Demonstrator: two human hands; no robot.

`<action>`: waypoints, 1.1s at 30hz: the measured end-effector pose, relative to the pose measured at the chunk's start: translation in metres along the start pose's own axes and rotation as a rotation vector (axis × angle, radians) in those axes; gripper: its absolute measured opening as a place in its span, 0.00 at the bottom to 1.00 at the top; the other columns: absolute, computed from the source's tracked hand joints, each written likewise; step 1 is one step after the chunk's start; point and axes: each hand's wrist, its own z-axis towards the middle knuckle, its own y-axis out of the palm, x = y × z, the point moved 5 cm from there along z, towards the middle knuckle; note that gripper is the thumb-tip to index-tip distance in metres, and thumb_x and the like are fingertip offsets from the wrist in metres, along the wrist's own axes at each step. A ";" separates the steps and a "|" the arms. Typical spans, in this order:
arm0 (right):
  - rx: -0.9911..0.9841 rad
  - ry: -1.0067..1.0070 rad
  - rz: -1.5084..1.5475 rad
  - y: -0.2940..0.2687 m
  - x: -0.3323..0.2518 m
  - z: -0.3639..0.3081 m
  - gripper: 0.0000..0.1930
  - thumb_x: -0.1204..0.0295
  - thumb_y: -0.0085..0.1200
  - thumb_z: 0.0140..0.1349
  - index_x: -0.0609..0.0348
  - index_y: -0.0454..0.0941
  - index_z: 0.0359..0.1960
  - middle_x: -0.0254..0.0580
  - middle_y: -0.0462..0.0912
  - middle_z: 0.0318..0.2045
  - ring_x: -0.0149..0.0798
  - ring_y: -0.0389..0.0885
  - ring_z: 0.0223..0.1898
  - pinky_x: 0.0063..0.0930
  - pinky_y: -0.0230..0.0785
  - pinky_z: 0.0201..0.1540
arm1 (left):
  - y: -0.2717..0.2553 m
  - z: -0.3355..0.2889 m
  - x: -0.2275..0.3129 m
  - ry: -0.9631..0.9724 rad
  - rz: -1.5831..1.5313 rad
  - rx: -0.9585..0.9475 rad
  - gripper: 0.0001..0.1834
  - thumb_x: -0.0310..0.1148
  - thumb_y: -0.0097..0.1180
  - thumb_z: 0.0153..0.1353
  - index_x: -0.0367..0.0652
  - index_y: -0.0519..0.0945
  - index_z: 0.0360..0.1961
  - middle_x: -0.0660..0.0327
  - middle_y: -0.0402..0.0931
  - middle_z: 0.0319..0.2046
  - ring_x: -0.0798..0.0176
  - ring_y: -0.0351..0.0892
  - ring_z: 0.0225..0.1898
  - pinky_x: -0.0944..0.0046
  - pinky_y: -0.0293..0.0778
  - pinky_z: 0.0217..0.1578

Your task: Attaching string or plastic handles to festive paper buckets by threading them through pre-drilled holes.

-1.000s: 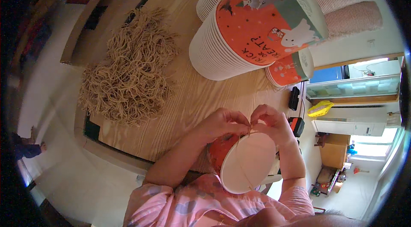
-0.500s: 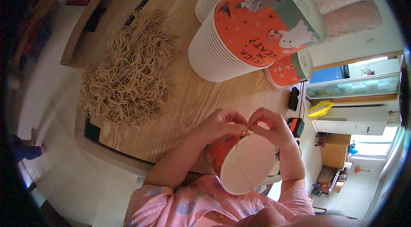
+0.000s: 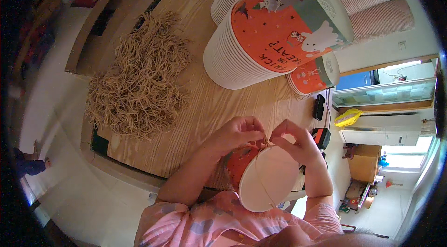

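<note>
A paper bucket [image 3: 272,182], orange outside and white inside, rests on its side against my body with its open mouth facing me. A thin brown twine [image 3: 265,184] crosses the mouth from rim to rim. My left hand [image 3: 244,131] pinches the twine at the bucket's upper rim, thumb against forefinger. Opposite it, my right hand [image 3: 295,142] is closed at the fingertips on the same twine, just right of a small knot or loop. The exact strands between the fingers are too small to make out.
A loose heap of cut twine [image 3: 144,79] covers the table's left part. Tall nested stacks of printed orange paper buckets [image 3: 279,28] stand at the far right, beside plastic-wrapped stacks [image 3: 372,5]. Small black and orange boxes [image 3: 321,137] lie along the right edge of the wooden table [image 3: 223,107].
My fingertips have drawn slightly apart at the knot, the left hand shifting a little left. The bucket has hardly moved.
</note>
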 end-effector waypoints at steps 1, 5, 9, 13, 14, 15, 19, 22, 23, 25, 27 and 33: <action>-0.001 -0.001 0.000 0.001 -0.002 -0.001 0.05 0.74 0.57 0.55 0.61 0.76 0.32 0.37 0.78 0.29 0.32 0.77 0.34 0.25 0.68 0.39 | -0.001 0.000 0.000 0.016 -0.003 -0.003 0.08 0.30 0.57 0.55 0.39 0.73 0.33 0.61 0.77 0.29 0.69 0.78 0.32 0.70 0.74 0.36; -0.063 0.061 -0.046 0.007 -0.003 0.001 0.05 0.74 0.56 0.55 0.62 0.76 0.32 0.37 0.78 0.30 0.31 0.76 0.35 0.24 0.67 0.41 | -0.004 0.000 -0.001 0.019 -0.002 0.006 0.07 0.29 0.55 0.56 0.39 0.73 0.34 0.61 0.77 0.29 0.69 0.78 0.32 0.69 0.74 0.37; -0.112 0.023 -0.038 0.007 0.001 0.004 0.07 0.71 0.58 0.55 0.60 0.77 0.33 0.39 0.79 0.30 0.33 0.77 0.35 0.26 0.69 0.38 | -0.003 -0.001 0.002 0.027 -0.015 -0.006 0.07 0.29 0.54 0.56 0.38 0.73 0.34 0.62 0.77 0.30 0.70 0.77 0.33 0.70 0.73 0.37; -0.120 0.035 0.025 0.004 0.012 0.005 0.07 0.72 0.57 0.56 0.61 0.77 0.33 0.38 0.79 0.30 0.32 0.77 0.35 0.25 0.68 0.39 | -0.004 0.001 0.001 0.024 -0.031 -0.019 0.11 0.29 0.57 0.55 0.38 0.72 0.37 0.62 0.76 0.31 0.70 0.76 0.35 0.69 0.72 0.38; -0.121 0.031 0.017 0.004 0.013 0.005 0.07 0.72 0.56 0.56 0.61 0.77 0.33 0.37 0.79 0.30 0.31 0.77 0.35 0.24 0.68 0.39 | -0.002 0.000 0.003 0.024 -0.032 -0.018 0.11 0.29 0.57 0.55 0.38 0.72 0.37 0.62 0.76 0.31 0.70 0.76 0.35 0.69 0.72 0.38; -0.122 0.026 0.011 0.004 0.013 0.005 0.06 0.72 0.55 0.56 0.62 0.77 0.33 0.37 0.80 0.30 0.30 0.77 0.35 0.24 0.68 0.39 | 0.003 -0.001 0.008 0.032 0.066 -0.021 0.14 0.28 0.58 0.53 0.38 0.70 0.40 0.62 0.76 0.31 0.70 0.75 0.35 0.69 0.72 0.38; -0.128 0.056 0.051 0.006 0.013 0.004 0.06 0.73 0.55 0.56 0.62 0.77 0.33 0.36 0.79 0.29 0.29 0.76 0.35 0.23 0.68 0.39 | 0.006 0.001 0.004 0.070 0.113 -0.065 0.23 0.27 0.62 0.50 0.38 0.67 0.46 0.62 0.75 0.32 0.70 0.74 0.36 0.69 0.71 0.38; -0.129 0.085 0.043 0.006 0.013 0.003 0.06 0.74 0.55 0.56 0.62 0.77 0.33 0.36 0.79 0.29 0.28 0.76 0.35 0.23 0.67 0.39 | 0.008 0.001 0.003 0.084 0.090 -0.085 0.23 0.29 0.62 0.50 0.39 0.68 0.47 0.62 0.75 0.32 0.71 0.74 0.35 0.71 0.70 0.36; -0.125 0.075 0.052 0.005 0.012 0.002 0.06 0.74 0.56 0.55 0.62 0.77 0.33 0.36 0.79 0.29 0.28 0.75 0.35 0.23 0.67 0.39 | 0.006 0.002 0.002 0.082 0.089 -0.085 0.23 0.29 0.62 0.50 0.39 0.68 0.47 0.62 0.75 0.32 0.71 0.74 0.35 0.71 0.70 0.36; -0.126 0.061 0.062 0.005 0.010 0.003 0.05 0.74 0.56 0.55 0.62 0.77 0.32 0.35 0.79 0.29 0.28 0.75 0.34 0.23 0.67 0.39 | -0.001 0.002 -0.004 0.031 0.221 -0.065 0.19 0.31 0.63 0.50 0.43 0.72 0.43 0.65 0.75 0.34 0.71 0.73 0.36 0.69 0.70 0.40; -0.118 0.114 0.046 0.004 0.009 0.002 0.03 0.80 0.52 0.54 0.66 0.76 0.30 0.37 0.78 0.29 0.28 0.75 0.36 0.22 0.66 0.44 | 0.001 0.001 -0.001 0.023 0.284 -0.066 0.16 0.32 0.63 0.50 0.43 0.74 0.40 0.66 0.75 0.33 0.72 0.73 0.36 0.70 0.70 0.39; -0.153 0.077 0.051 0.003 0.008 0.003 0.03 0.81 0.52 0.54 0.66 0.76 0.31 0.37 0.78 0.30 0.28 0.75 0.37 0.23 0.67 0.44 | 0.003 -0.001 0.005 0.024 0.305 -0.046 0.09 0.31 0.62 0.51 0.40 0.77 0.32 0.67 0.76 0.27 0.75 0.73 0.30 0.74 0.69 0.31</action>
